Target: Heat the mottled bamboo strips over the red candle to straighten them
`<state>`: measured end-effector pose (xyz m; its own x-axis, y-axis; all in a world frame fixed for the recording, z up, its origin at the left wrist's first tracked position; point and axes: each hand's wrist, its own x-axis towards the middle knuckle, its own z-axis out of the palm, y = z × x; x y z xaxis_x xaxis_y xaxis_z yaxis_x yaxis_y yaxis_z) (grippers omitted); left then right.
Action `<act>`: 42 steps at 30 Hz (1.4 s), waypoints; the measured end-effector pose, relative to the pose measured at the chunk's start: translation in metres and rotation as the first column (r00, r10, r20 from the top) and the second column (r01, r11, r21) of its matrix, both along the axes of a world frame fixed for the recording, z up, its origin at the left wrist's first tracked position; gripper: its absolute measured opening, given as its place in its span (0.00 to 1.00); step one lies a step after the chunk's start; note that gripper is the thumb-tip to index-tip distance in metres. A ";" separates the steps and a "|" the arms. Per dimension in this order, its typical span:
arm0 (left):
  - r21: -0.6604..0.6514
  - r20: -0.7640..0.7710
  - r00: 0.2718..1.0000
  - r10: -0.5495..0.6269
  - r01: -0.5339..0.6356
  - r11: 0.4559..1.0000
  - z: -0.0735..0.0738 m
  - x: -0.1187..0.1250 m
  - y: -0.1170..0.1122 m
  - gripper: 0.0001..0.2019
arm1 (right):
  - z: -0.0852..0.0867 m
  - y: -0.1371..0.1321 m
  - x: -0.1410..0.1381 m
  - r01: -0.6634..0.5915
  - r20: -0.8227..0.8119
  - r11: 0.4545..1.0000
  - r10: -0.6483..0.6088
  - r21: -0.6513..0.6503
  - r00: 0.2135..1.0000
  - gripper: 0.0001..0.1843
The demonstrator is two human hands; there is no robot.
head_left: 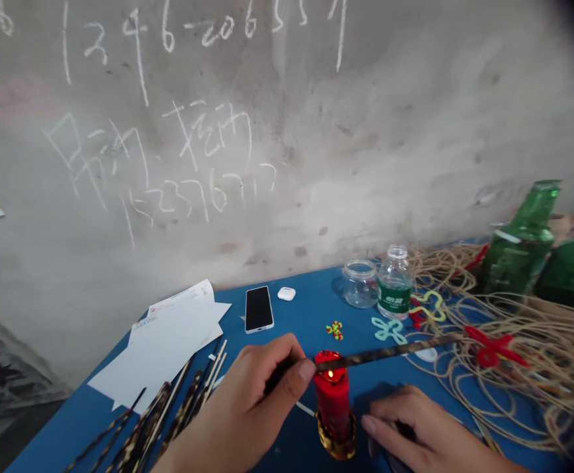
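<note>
I look over a blue table beside a grey wall; at its right side lies a big tangle of thin, tan cord. My left hand is in a pinch: the thumb and the bent forefinger press on the near end of a thin, mottled dark-brown stick. My right hand is lower, with curled fingers; something dark shows under it, but from my distance I cannot tell if it is gripped. The stick goes from the pinch to the right, across the candle top, and its far end meets, in my view, a red twisted shape. At the right edge are 2 green glass bottles, contents unclear to me. Between my 2 hands, a red cylindrical candle stands in a gold-coloured holder. Behind it I see 1 clear plastic bottle with green label and, touching or just beside it, 1 smaller clear round jar. Smallest is the bright flame, in the candle top, just below the stick.
</note>
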<state>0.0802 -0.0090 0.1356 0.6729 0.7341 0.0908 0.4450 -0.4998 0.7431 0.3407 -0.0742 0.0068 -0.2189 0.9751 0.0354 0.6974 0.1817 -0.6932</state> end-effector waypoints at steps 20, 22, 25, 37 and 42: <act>0.148 -0.102 0.994 -0.037 0.052 0.988 -0.006 -0.002 0.009 0.22 | 0.003 0.001 -0.001 -0.014 0.017 0.999 0.015 -0.043 1.000 0.35; 0.154 -0.073 0.995 -0.065 0.076 0.985 -0.009 -0.001 0.012 0.21 | 0.003 0.001 -0.001 -0.017 0.019 0.999 0.018 -0.046 1.000 0.35; 0.167 -0.035 0.995 -0.097 0.102 0.981 -0.012 -0.001 0.017 0.20 | 0.003 0.001 0.000 -0.018 0.004 0.998 0.019 -0.053 1.000 0.35; 0.220 -0.038 0.998 -0.049 0.057 0.974 -0.014 -0.001 0.018 0.21 | 0.002 0.002 -0.001 -0.031 -0.003 0.998 0.031 -0.049 1.000 0.34; 0.296 -0.031 0.999 -0.028 0.036 0.954 -0.015 -0.001 0.016 0.23 | 0.000 0.001 0.001 -0.020 0.024 1.000 0.020 -0.023 1.000 0.33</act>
